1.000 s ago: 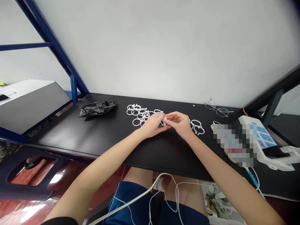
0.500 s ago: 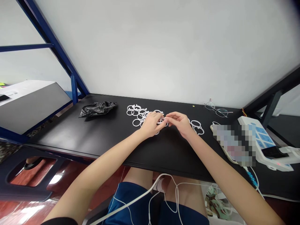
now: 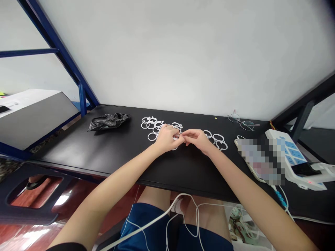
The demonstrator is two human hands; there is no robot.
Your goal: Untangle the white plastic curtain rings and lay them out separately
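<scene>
White plastic rings, each with a small knob on its rim, lie in a loose pile (image 3: 153, 124) on the black tabletop. Over the right side of that pile, my left hand (image 3: 167, 137) is closed round a white ring (image 3: 176, 138), mostly hidden by the fingers. My right hand (image 3: 196, 139) meets it from the right, its thumb and index finger pinched together at the left thumb tip. Whatever lies in that pinch is too small and covered to make out. A second group of white rings (image 3: 218, 137) rests just beyond my right hand.
A crumpled black plastic bag (image 3: 108, 122) lies on the left of the table (image 3: 104, 153). To the right are eyeglasses (image 3: 247, 125), a phone (image 3: 253, 167) with a cable, and a white power strip (image 3: 295, 157). White cables (image 3: 157, 219) hang across my lap.
Both hands have shifted slightly left and drawn closer together. My right hand has lowered a little, uncovering more of the rings at the right.
</scene>
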